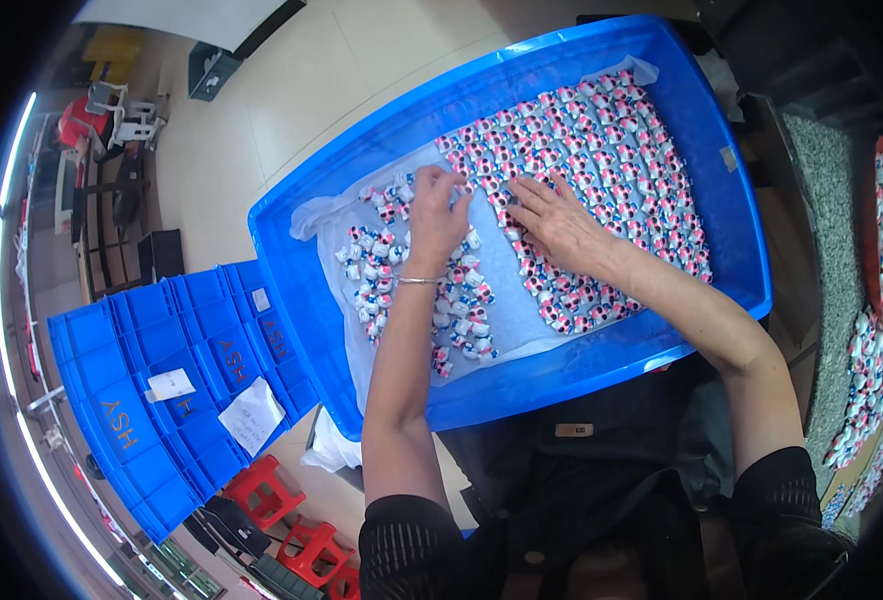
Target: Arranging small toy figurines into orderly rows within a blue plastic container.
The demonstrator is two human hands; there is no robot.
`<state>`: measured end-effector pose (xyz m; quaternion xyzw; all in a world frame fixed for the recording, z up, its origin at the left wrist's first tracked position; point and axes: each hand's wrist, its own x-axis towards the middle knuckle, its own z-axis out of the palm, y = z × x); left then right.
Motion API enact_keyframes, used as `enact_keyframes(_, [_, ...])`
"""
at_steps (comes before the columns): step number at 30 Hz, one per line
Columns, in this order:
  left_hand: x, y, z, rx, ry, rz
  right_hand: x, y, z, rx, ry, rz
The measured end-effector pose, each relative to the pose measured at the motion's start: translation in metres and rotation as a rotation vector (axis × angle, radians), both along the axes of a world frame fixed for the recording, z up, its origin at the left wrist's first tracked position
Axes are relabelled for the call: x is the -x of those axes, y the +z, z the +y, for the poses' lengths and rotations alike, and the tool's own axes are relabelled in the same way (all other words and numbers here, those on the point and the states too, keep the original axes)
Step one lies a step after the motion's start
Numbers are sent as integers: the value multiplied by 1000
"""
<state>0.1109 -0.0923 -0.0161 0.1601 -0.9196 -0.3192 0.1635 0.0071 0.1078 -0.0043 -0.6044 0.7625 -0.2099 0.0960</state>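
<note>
A large blue plastic tub (pixel 306 300) lined with a thin white sheet (pixel 509 290) lies before me. Rows of small pink, white and blue figurines (pixel 621 170) with dark spots stand packed closely over its right side. A looser heap of the same figurines (pixel 371 285) lies on the left, many showing white and blue sides. My left hand (pixel 441 215) is closed, thumb and fingers pinched on a small figurine at the left edge of the rows; the fingers partly hide it. Flat over the rows, my right hand (pixel 566 225) rests with its fingers apart, touching figurines.
Stacked blue crates (pixel 131 400) with paper slips stand left of the tub. Red stools (pixel 261 490) are at the lower left. More figurines (pixel 876 370) lie at the far right, beside a grey speckled surface (pixel 826 230). A person in red (pixel 79 122) is at the upper left.
</note>
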Motion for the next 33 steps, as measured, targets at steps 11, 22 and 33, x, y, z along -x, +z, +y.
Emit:
enact_keyframes(11, [-98, 21, -8, 527, -27, -589, -6, 2, 1, 1, -4, -11])
enact_keyframes(22, [-18, 17, -11, 237, 75, -243, -11, 8, 1, -33, 42, 21])
enact_keyframes(33, [-12, 46, 14, -351, 66, -145, -20, 9, -18, -122, -546, -1540])
